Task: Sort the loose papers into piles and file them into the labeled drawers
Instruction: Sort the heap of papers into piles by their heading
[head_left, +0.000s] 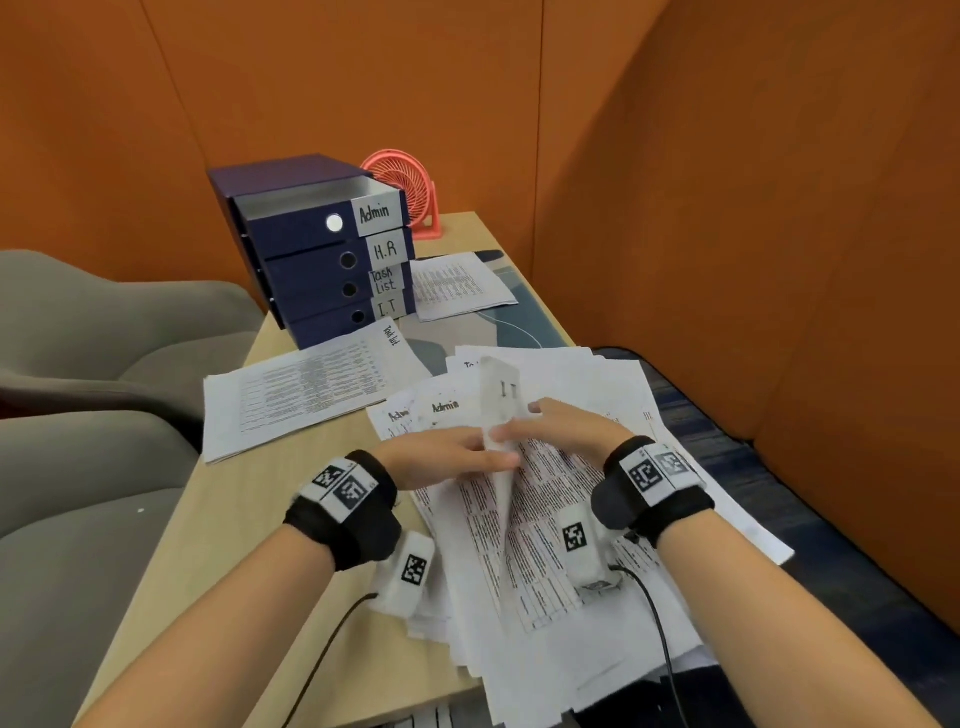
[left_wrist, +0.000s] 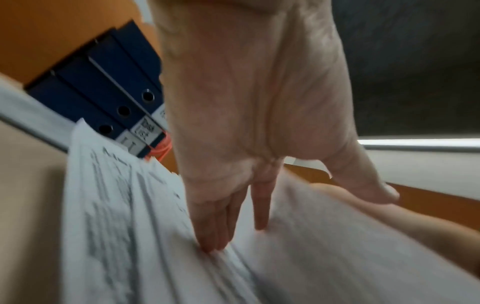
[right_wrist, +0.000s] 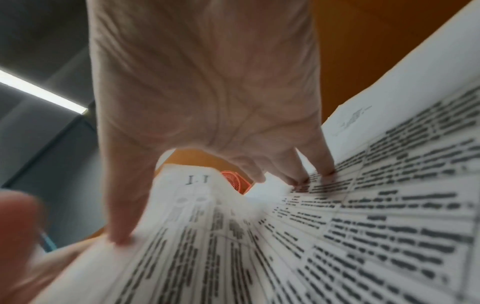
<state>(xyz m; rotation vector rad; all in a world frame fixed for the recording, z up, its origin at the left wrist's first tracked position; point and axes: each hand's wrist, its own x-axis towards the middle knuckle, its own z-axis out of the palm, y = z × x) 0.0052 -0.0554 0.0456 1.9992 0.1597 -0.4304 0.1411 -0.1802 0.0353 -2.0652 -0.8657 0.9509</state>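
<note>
A: Where's the I.T sheet (head_left: 500, 402)?
B: Mid tabletop (head_left: 228, 499), lifted off the loose pile (head_left: 545, 519). We see its long axis running away from us toward the drawer unit (head_left: 322, 249), header end far and tilted up, sheet curled lengthwise.
A: Hands?
B: Left hand (head_left: 441, 457) and right hand (head_left: 566, 428) meet at the near part. Left fingers (left_wrist: 215, 232) straight, pressed together, under the sheet; thumb on top, so it's pinching. Right thumb pinches the sheet's edge; other right fingers (right_wrist: 296, 170) straight, tips pressing the pile.
A: Sorted stacks?
B: Task list stack (head_left: 306, 389) lies left; another stack (head_left: 457, 283) right of the unit. Admin drawer (head_left: 311, 215) is pulled out.
</note>
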